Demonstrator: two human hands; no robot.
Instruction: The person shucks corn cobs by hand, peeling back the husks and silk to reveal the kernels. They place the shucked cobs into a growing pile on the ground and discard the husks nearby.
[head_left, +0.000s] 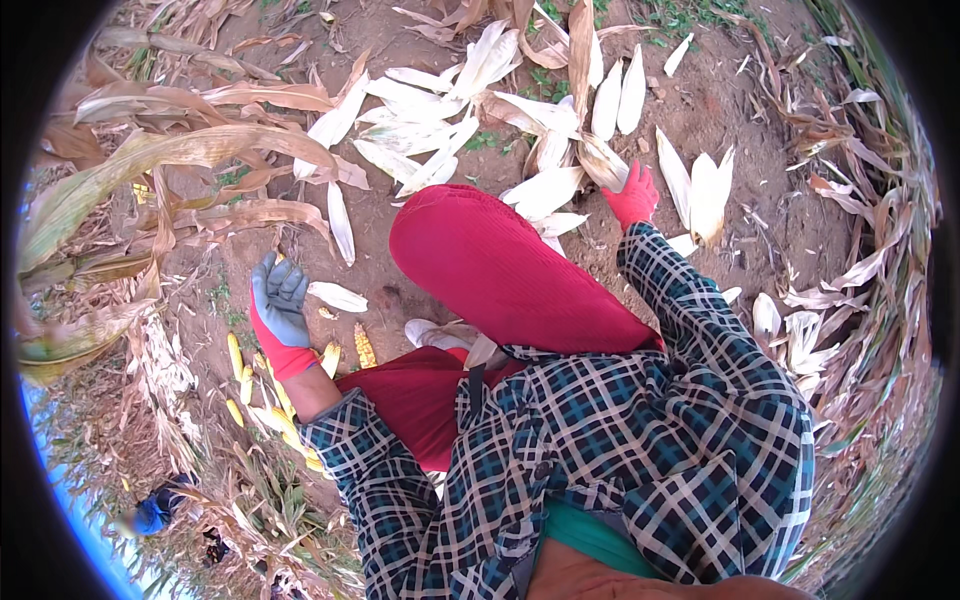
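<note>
My left hand (281, 304), in a glove with a red back and grey palm, is turned palm up with its fingers loosely curled. Nothing shows in it. Below and beside it lie bare yellow corn cobs (288, 427), partly hidden by my forearm. One more corn cob (364, 346) rests on the soil near my shoe (427, 334). My right hand (632, 196), back up in its red glove, is at the end of a brownish corn husk (600, 161). The husk's end lies between thumb and fingers; whether they grip it is unclear.
Pale husks (420, 127) are strewn over the soil ahead. Dry corn stalks and leaves (225, 150) arch in at the left, and more dry leaves (885, 262) line the right. My bent red-clad knee (480, 262) rises between my hands. A person in blue (154, 511) is far left.
</note>
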